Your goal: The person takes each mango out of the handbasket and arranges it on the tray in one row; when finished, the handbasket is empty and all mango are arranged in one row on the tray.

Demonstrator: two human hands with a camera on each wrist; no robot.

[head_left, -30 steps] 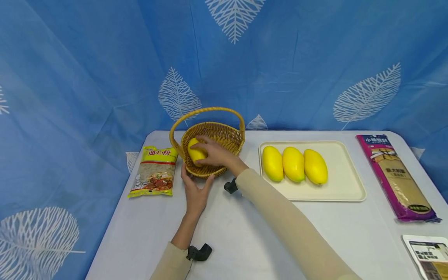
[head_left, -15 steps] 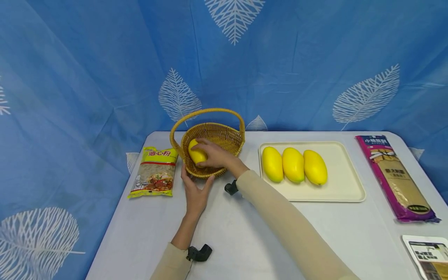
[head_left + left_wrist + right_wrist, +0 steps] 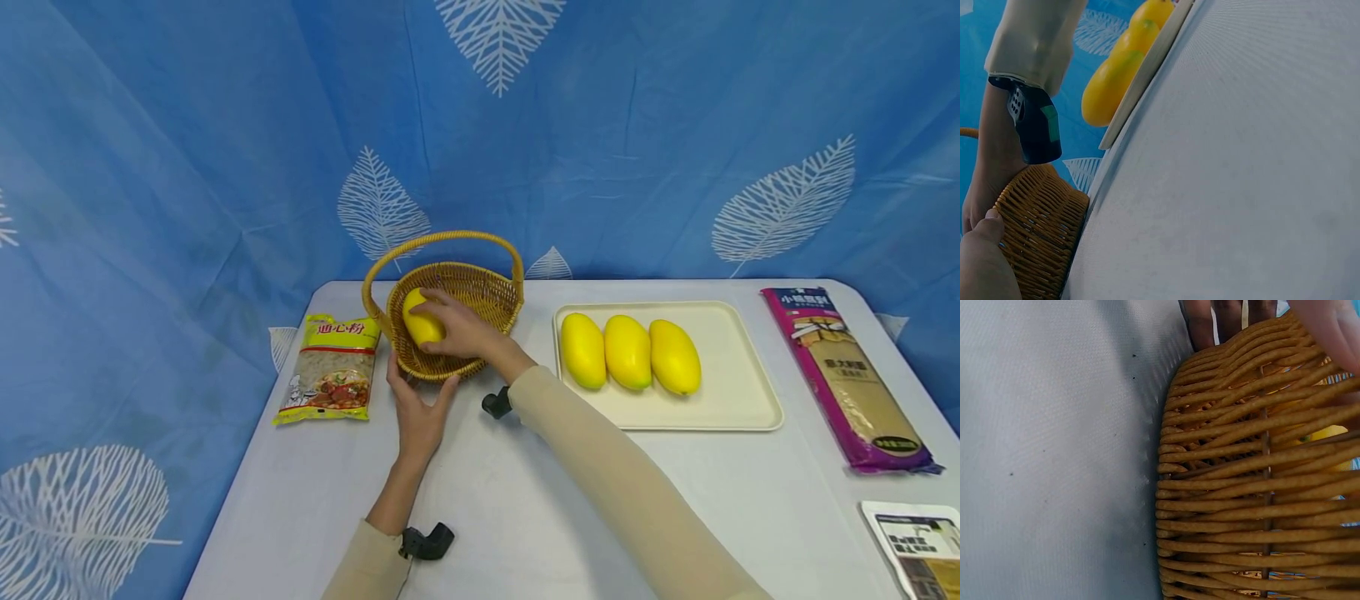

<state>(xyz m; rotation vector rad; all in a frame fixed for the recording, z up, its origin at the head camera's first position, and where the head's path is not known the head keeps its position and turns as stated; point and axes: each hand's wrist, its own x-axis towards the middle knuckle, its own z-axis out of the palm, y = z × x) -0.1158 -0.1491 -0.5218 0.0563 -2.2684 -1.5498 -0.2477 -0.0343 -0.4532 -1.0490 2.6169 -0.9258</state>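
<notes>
A brown wicker basket (image 3: 487,300) with an arched handle stands at the back of the table, left of the middle. Inside it, at the left, lies a yellow mango (image 3: 422,323). My right hand (image 3: 465,329) reaches in from the right and grips this mango, fingers over its top and thumb on the near side. My left hand (image 3: 420,421) holds the basket's near left wall between spread fingers and thumb. In the left wrist view the thumb (image 3: 988,234) rests at the rim. Through the weave in the right wrist view, a bit of yellow fruit (image 3: 1325,433) shows.
A cream tray (image 3: 738,367) with three mangoes (image 3: 628,352) side by side stands to the right. A bag of macaroni (image 3: 333,367) lies left of the basket. Far right are a long purple noodle packet (image 3: 855,379) and a white-edged pack (image 3: 915,542), cut off by the frame.
The mango under my right hand has tilted slightly inside the basket, the hand staying on it. My left hand and the basket are nearly unmoved.
</notes>
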